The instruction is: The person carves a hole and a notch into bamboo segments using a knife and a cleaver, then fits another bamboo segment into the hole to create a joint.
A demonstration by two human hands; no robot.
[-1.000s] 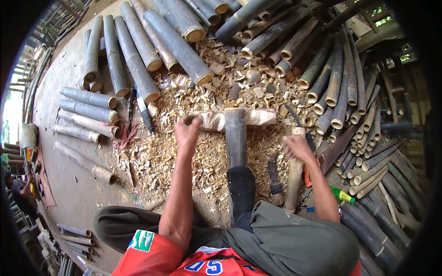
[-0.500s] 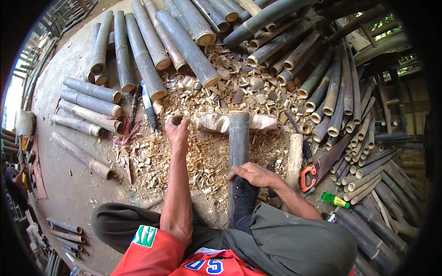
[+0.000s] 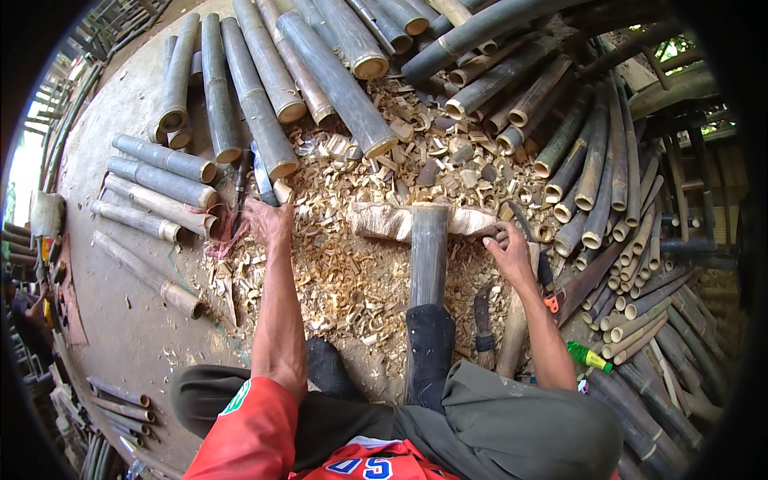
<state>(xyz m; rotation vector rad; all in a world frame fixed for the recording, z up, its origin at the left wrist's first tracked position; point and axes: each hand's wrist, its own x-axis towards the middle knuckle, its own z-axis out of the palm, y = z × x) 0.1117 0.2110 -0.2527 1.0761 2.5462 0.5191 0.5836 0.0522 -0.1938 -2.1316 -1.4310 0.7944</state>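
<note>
My left hand (image 3: pixel 269 222) lies over the handle end of a long narrow tool with a bluish upper part (image 3: pixel 261 170), beside a reddish cloth (image 3: pixel 227 229). Its fingers are blurred and partly hidden, so their grip is unclear. At the right end of a pale, rough wooden block (image 3: pixel 382 219) is my right hand (image 3: pixel 510 250), fingers slightly bent, thumb apart, nothing visible between them. A grey bamboo tube (image 3: pixel 429 260) rests across the block and points toward me. My black-covered foot (image 3: pixel 430 344) is against its near part.
Wood chips (image 3: pixel 344 280) cover the ground around the block. Thick bamboo tubes (image 3: pixel 336 84) fan out beyond it, with thinner tubes (image 3: pixel 628 324) stacked right. A curved dark knife (image 3: pixel 483 318), a saw (image 3: pixel 580 288) and a green bottle (image 3: pixel 588 355) lie on the right.
My left hand has moved left onto the tool's handle end. My right hand has left the bamboo tube and moved forward and right to the block's end.
</note>
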